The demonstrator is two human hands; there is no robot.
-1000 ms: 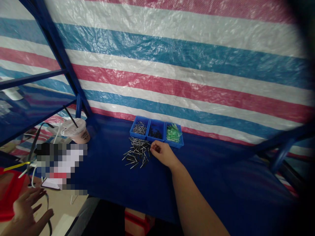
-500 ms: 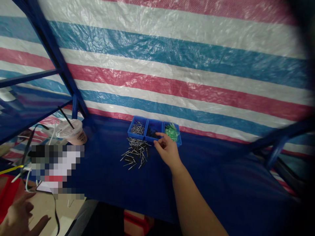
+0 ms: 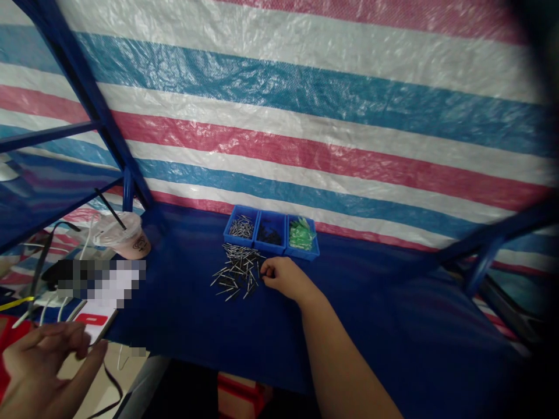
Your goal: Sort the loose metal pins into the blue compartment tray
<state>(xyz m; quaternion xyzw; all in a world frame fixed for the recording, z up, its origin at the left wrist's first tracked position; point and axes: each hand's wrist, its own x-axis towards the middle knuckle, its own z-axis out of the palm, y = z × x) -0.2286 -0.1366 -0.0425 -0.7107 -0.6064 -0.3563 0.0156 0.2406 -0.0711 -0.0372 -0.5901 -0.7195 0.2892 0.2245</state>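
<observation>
My right hand point(image 3: 285, 278) is at the right edge of a pile of thin black-and-silver pieces point(image 3: 238, 269) on the blue tabletop. Its thumb and fingertips are pinched together; whatever they hold is hidden. Just behind the pile stand three joined blue bins: the left bin point(image 3: 227, 236) has slim silver metal pieces, the middle bin point(image 3: 271, 247) small black parts, the right bin point(image 3: 308, 254) green pieces that look like plastic. My left hand point(image 3: 52, 364) hovers at the lower left near a phone point(image 3: 94, 320), thumb and fingers apart, nothing visible between them.
A lidded drink cup point(image 3: 131, 238) with a black straw stands at the table's left, beside cables and a dark object, partly pixelated. Blue metal frame posts point(image 3: 126, 189) rise at both sides. Striped plastic sheeting point(image 3: 305, 145) hangs behind the table.
My right hand has drawn back from the middle bin to the pile's right edge, and its fingers have closed. My left hand has moved up and right, closer to the phone.
</observation>
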